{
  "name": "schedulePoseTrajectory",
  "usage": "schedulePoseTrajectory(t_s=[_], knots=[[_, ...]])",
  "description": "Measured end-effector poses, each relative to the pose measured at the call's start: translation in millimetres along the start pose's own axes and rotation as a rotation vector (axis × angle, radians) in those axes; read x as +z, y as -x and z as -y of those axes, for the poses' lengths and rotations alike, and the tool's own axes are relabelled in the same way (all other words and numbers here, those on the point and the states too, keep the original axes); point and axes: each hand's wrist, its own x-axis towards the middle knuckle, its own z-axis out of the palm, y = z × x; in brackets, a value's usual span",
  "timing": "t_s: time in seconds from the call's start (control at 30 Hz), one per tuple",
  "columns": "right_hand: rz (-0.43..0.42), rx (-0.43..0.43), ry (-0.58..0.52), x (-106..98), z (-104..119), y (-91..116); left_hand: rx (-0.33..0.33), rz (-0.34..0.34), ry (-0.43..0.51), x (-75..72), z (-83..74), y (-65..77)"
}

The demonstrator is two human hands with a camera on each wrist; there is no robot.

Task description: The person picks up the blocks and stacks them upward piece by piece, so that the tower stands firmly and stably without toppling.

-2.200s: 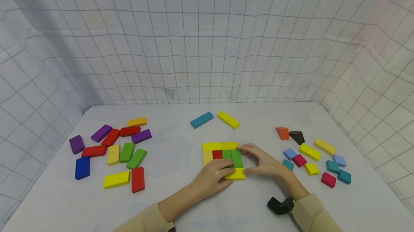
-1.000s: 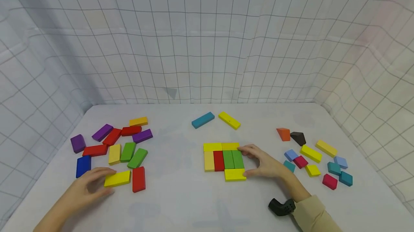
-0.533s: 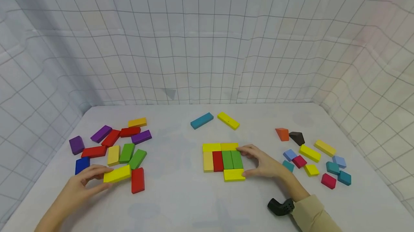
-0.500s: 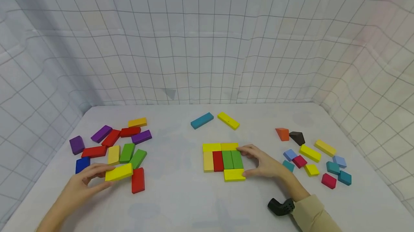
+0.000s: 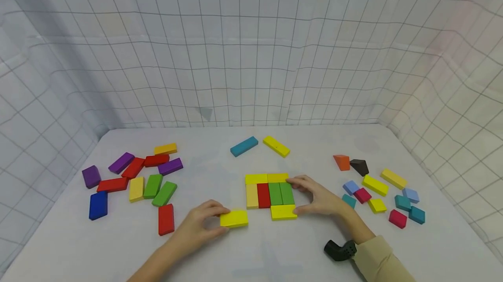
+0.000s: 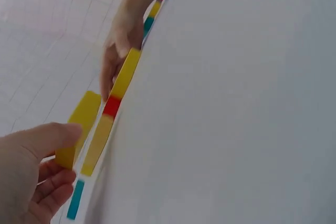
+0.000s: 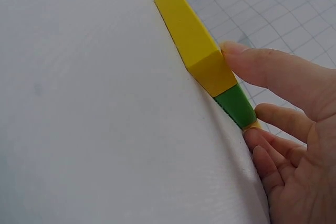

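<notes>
My left hand (image 5: pixel 198 225) pinches a yellow block (image 5: pixel 234 218) by its left end, thumb on the near side and fingers on the far side. It is just to the left of a flat arrangement of blocks: two yellow ones along the back, then a tan block (image 5: pixel 252 196), a red block (image 5: pixel 263 195) and two green blocks (image 5: pixel 276 194), with another yellow block (image 5: pixel 284 213) at the front right. My right hand (image 5: pixel 320 199) rests at the right edge of this group. Its thumb (image 7: pixel 241 56) touches the front yellow block's end; relaxed fingertips reach the back corner.
Purple, red, blue, tan and green blocks lie scattered on the left, including a red block (image 5: pixel 166 219). A teal block (image 5: pixel 244 146) and a yellow block (image 5: pixel 276 146) lie at the back. Small pieces, including a black one (image 5: pixel 359 167), lie right. A black device (image 5: pixel 339 250) sits by the right sleeve.
My left hand left the arrangement, took hold of the yellow block among the left pieces, lifted it and carried it right to beside the arrangement. My right hand has stayed put.
</notes>
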Motion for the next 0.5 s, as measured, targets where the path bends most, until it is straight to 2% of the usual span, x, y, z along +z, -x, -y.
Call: schedulePoseTrajectory(t_s=[0.13,0.3,0.4,0.5], knots=[[-0.004,-0.023,0.007,-0.2,0.8,-0.2,0.028,0.048,-0.016,25.4,-5.7,-9.2],[-0.005,-0.028,0.017,-0.7,1.8,-0.2,0.068,0.015,-0.133,41.9,-7.6,-15.8],[-0.003,-0.023,0.016,-0.7,1.9,-0.1,0.153,-0.039,-0.244,47.4,-7.0,-19.3],[-0.003,-0.016,0.014,-0.6,1.7,0.2,0.280,-0.103,-0.336,51.5,-5.5,-23.7]])
